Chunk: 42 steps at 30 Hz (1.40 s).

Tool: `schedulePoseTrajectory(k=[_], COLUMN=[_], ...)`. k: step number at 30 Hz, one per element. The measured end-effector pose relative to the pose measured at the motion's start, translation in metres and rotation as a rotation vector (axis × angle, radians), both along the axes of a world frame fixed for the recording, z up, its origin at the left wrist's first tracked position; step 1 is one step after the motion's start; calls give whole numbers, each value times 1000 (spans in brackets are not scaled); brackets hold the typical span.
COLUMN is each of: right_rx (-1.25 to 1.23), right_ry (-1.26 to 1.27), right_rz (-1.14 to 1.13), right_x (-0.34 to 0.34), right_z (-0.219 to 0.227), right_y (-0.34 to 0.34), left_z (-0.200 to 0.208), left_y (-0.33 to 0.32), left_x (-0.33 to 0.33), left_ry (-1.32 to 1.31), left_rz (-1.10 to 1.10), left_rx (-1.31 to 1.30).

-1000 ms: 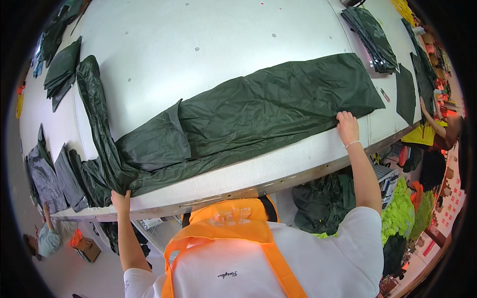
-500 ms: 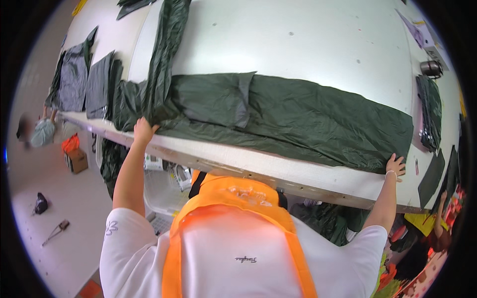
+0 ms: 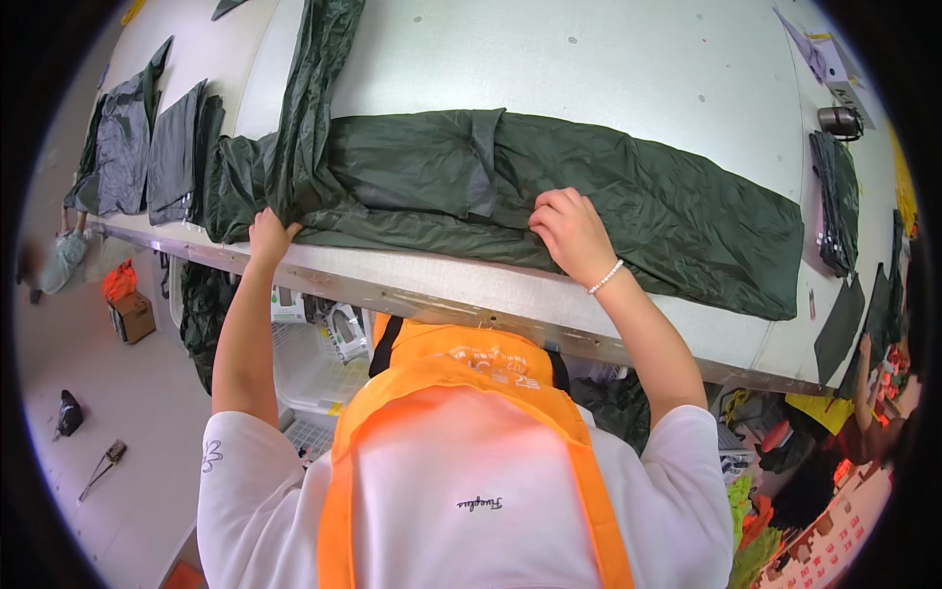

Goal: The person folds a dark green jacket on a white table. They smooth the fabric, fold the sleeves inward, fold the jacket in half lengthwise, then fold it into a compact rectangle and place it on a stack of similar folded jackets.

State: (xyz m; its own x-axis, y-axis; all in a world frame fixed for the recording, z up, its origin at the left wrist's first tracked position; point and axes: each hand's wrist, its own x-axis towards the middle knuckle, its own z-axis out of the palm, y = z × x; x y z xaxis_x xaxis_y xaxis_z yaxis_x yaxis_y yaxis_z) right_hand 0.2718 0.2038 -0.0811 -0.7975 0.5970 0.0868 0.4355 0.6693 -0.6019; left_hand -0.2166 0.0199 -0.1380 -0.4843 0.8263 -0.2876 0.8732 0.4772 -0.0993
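Observation:
A long dark green garment [image 3: 687, 211] of thin, crinkled fabric lies folded along the near side of the white table [image 3: 579, 83]. One narrow strip [image 3: 316, 88] of it, like a sleeve, runs up and away at the left. My left hand [image 3: 273, 238] grips the garment's near edge below that strip, fingers closed with the thumb pointing right. Near the garment's middle, my right hand [image 3: 572, 234] has its fingers bent together, pinching the fabric beside a grey-green flap [image 3: 484, 162]. Its fingertips are partly hidden.
Folded dark pieces [image 3: 177, 157] lie to the left, with another stack [image 3: 834, 201] at the right below a metal cup [image 3: 840, 122]. A clear plastic bin [image 3: 319, 368] sits under the table edge. Other people work at far left and far right.
My right hand has left the garment's right end and moved left to its middle, where it now pinches the fabric. My left hand keeps its grip. The view has shifted slightly.

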Motion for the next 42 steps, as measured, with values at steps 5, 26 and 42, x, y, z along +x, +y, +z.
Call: schedulePoseTrajectory(k=[5,26,42], right_rx=[-690,-869,-859], right_ry=[230,249,395], right_rz=[-282,-401,-539], right_x=[1,1,16], right_z=[1,-17,-20], right_y=[2,4,11], left_z=[8,2,2], left_y=[4,-2,-1], left_x=[8,6,7], left_ry=[-12,1,-7], left_rz=[13,16,7], left_rx=[34,87,101])
